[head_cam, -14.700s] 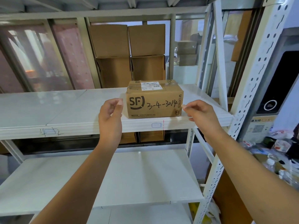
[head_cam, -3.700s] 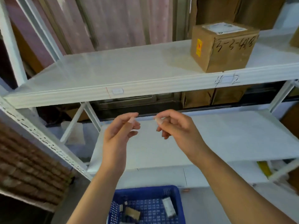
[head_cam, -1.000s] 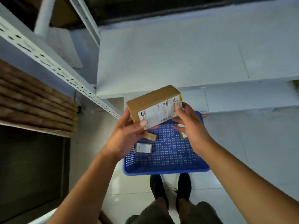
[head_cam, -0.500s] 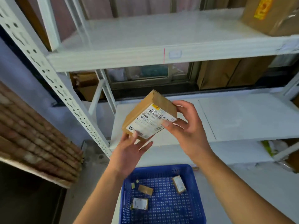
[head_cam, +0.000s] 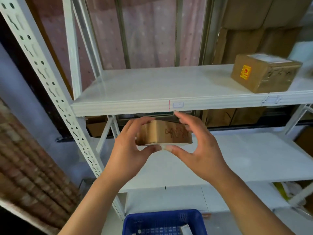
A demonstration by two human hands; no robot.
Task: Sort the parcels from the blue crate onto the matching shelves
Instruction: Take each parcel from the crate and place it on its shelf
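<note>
A small brown cardboard parcel [head_cam: 163, 133] with dark handwriting on its front is held between both hands, just below the front edge of the upper white shelf [head_cam: 152, 85]. My left hand [head_cam: 130, 146] grips its left end, thumb underneath. My right hand [head_cam: 198, 145] holds the right end, fingers over the top. The blue crate [head_cam: 162, 223] sits on the floor at the bottom edge, with a small parcel partly visible inside. A larger brown parcel [head_cam: 264, 72] with a yellow sticker rests on the upper shelf at the right.
A lower white shelf [head_cam: 254, 158] runs behind my hands. A perforated white upright [head_cam: 55, 102] slants down the left side. Brown cartons [head_cam: 254, 17] stand behind the rack at the upper right. A brick wall [head_cam: 25, 158] is on the left.
I took the parcel out of the crate, lifted it and turned it from label-side to the handwritten side. My head has tilted up from the crate to the shelves.
</note>
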